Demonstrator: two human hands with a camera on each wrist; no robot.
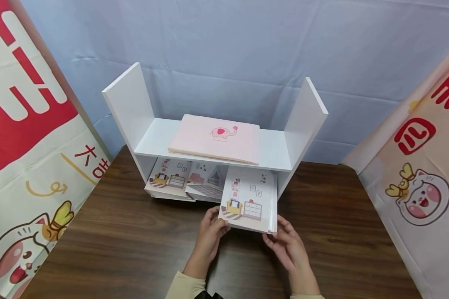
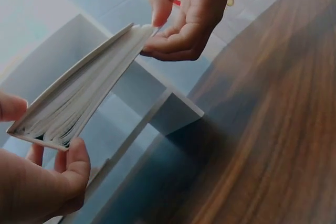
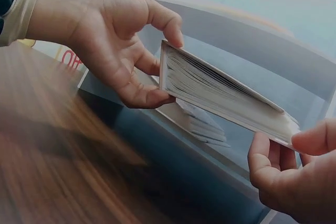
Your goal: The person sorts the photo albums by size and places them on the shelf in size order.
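Note:
A photo album (image 1: 252,195) with a yellow armchair and a white dresser on its cover juts out from the right end of the lower shelf. My left hand (image 1: 208,234) grips its near left corner, thumb on top and fingers below. At the near right corner, my right hand (image 1: 289,245) pinches it the same way. Page edges of the album (image 2: 84,93) show between its covers in both wrist views. Two more illustrated albums lie on the lower shelf to its left: one with a yellow armchair (image 1: 170,176), one with a pink sofa (image 1: 206,178).
The white two-tier shelf (image 1: 273,143) with tall side panels stands at the back of the dark wooden table (image 1: 127,249). On its upper board lies a pink album (image 1: 202,139) with an elephant. A pale blue cloth (image 1: 224,50) hangs behind; printed cloths hang at both sides.

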